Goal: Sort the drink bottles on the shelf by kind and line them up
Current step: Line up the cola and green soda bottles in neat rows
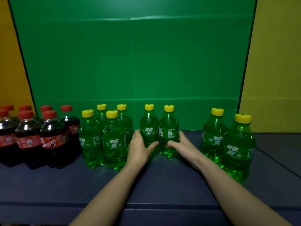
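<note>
While clasping two green Sprite bottles at mid-shelf, curling the left hand (138, 148) round the left Sprite bottle (149, 128) and the right hand (184, 144) round the right Sprite bottle (168, 128), laying both thumbs across the lower fronts. Holding both upright, long axes vertical, yellow caps up, flank against flank, apparently standing them on the dark shelf (162, 185) close to the green backdrop (130, 62).

Facing, directly to the left of the left hand, a block of four Sprite bottles (112, 141), likewise upright in two short rows, across only a narrow gap, and partly filling that gap with the left hand's own fingers.

Judging the coming move as a sideways slide leftward, closing the gap and joining the pair to the block. Turning on exactly this: leftward to the block, nearest on the left hand's side, with the left fingers in the very spot needed for the meeting of bottles. Probably needing to draw those fingers clear first and push from the right hand instead.

Seeing the red-capped cola bottles (52, 136) already massed at the far left, just beside the block.

Leaving two more of the green kind well apart on the right: a rear stray Sprite bottle (213, 137) and a front stray Sprite bottle (237, 149), the latter just beside the right forearm, so lying nearer the right arm for fetching afterwards.

Risking a topple when pushing such tall, narrow bottles from low down.
</note>
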Motion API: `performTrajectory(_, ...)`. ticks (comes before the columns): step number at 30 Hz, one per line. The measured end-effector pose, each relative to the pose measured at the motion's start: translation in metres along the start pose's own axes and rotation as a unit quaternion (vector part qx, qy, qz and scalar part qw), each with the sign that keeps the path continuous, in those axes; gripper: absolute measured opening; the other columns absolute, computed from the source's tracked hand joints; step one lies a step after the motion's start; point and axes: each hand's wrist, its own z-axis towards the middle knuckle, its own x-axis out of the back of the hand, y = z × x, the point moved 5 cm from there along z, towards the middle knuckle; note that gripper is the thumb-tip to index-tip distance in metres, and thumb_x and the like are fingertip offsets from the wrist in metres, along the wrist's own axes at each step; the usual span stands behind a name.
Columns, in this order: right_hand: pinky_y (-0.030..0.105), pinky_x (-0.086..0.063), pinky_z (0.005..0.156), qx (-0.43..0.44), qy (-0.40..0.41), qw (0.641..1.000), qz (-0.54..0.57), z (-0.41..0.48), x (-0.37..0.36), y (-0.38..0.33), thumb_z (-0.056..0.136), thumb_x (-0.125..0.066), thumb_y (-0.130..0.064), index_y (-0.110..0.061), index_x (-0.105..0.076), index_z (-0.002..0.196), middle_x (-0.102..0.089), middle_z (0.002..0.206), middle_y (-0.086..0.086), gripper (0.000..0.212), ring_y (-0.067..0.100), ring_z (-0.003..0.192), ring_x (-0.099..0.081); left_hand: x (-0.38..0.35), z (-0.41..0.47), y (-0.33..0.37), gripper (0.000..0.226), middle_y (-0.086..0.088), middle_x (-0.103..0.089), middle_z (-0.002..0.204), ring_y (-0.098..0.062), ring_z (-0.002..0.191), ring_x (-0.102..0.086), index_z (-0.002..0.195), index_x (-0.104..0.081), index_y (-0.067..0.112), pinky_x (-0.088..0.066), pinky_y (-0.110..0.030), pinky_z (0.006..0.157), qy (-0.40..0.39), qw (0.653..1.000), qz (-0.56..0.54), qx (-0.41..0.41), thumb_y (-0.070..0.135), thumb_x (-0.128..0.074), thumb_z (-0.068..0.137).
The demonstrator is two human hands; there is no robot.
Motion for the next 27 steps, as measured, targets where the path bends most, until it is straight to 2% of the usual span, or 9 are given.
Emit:
performTrajectory(2,0.026,-0.045,0.090,0.027,0.044,0.996,-0.074,0.002,0.003,0.000,0.077,-0.072,-0.024,-0.014,-0.043,0.128,-0.058,0.122,0.002,0.060,0.016,0.110,-0.054,0.000,-0.001,0.001,0.069,-0.015,-0.052,0.127,-0.028,0.119,-0.049,0.127,-0.039,0.001,-0.038,-0.031,0.096,-0.005,1.000,0.005,0.003,0.030,-0.075,0.075)
performTrajectory(5,0.029,-0.036,0.099,0.038,0.093,0.982,-0.159,0.005,0.004,0.000,0.072,-0.074,-0.043,-0.012,-0.043,0.128,-0.050,0.129,0.005,0.071,0.020,0.122,-0.046,0.000,-0.003,0.001,0.073,-0.013,-0.050,0.132,-0.027,0.121,-0.048,0.132,-0.034,0.003,-0.038,-0.032,0.100,-0.016,1.000,0.007,0.009,0.027,-0.074,0.076)
performTrajectory(7,0.028,-0.035,0.098,0.023,0.080,0.989,-0.126,0.006,0.003,0.001,0.078,-0.070,-0.037,-0.012,-0.041,0.131,-0.047,0.133,0.006,0.065,0.020,0.123,-0.045,0.000,-0.004,0.001,0.072,-0.014,-0.050,0.132,-0.028,0.121,-0.048,0.133,-0.033,0.003,-0.038,-0.032,0.100,-0.020,1.000,0.008,0.010,0.026,-0.073,0.077)
performTrajectory(10,0.023,-0.037,0.087,0.041,0.070,0.992,-0.100,0.002,0.004,-0.001,0.080,-0.067,-0.022,-0.013,-0.041,0.128,-0.055,0.128,0.006,0.055,0.017,0.110,-0.052,0.000,-0.005,0.002,0.073,-0.015,-0.048,0.134,-0.028,0.123,-0.046,0.134,-0.031,0.002,-0.036,-0.032,0.101,-0.024,1.000,0.014,0.010,0.026,-0.072,0.079)
performTrajectory(14,0.033,-0.039,0.102,0.070,0.101,0.978,-0.167,0.005,0.005,0.001,0.074,-0.074,-0.036,-0.008,-0.040,0.129,-0.052,0.132,0.009,0.070,0.024,0.123,-0.047,0.000,-0.006,0.003,0.074,-0.015,-0.044,0.138,-0.028,0.127,-0.043,0.136,-0.028,0.002,-0.033,-0.031,0.102,-0.029,0.999,0.015,0.014,0.025,-0.070,0.080)
performTrajectory(17,0.038,-0.039,0.103,0.072,0.105,0.974,-0.186,0.009,0.000,0.003,0.074,-0.073,-0.040,-0.006,-0.040,0.129,-0.052,0.133,0.011,0.073,0.026,0.124,-0.046,0.000,-0.006,0.004,0.074,-0.016,-0.042,0.140,-0.028,0.129,-0.041,0.137,-0.026,0.001,-0.032,-0.030,0.102,-0.030,0.999,0.018,0.015,0.024,-0.069,0.081)
performTrajectory(22,0.037,-0.040,0.101,0.073,0.109,0.971,-0.202,0.011,0.000,0.003,0.075,-0.072,-0.042,-0.006,-0.040,0.129,-0.053,0.133,0.011,0.072,0.026,0.123,-0.047,0.000,-0.005,0.004,0.075,-0.016,-0.040,0.141,-0.029,0.129,-0.040,0.138,-0.025,0.001,-0.033,-0.032,0.103,-0.037,0.999,0.019,0.023,0.023,-0.068,0.082)
performTrajectory(27,0.030,-0.034,0.105,0.067,0.076,0.974,-0.201,-0.002,-0.002,-0.005,0.078,-0.069,-0.040,-0.006,-0.036,0.137,-0.045,0.141,0.011,0.075,0.024,0.130,-0.041,0.003,-0.011,0.010,0.075,-0.017,-0.034,0.143,-0.031,0.131,-0.037,0.140,-0.021,-0.001,-0.030,-0.035,0.106,-0.037,0.999,0.024,0.027,0.020,-0.066,0.084)
